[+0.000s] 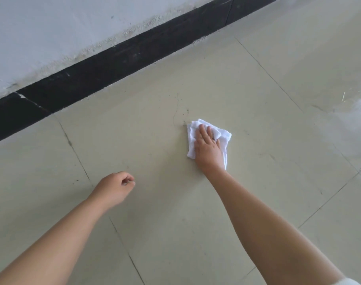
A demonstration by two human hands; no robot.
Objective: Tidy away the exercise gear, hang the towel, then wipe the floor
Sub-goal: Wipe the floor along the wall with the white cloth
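A crumpled white cloth (223,136) lies on the beige tiled floor (134,124) near the middle of the view. My right hand (207,149) presses down on it with straight fingers, covering most of its centre. My left hand (115,187) hovers over the floor to the left, fingers loosely curled, holding nothing. A thin hair and dark specks (176,111) mark the tile just beyond the cloth.
A black skirting board (105,70) runs diagonally along the foot of a white wall (52,31) at the back. A pale dusty or wet patch (344,118) covers the floor at the right. Tile joints cross the floor.
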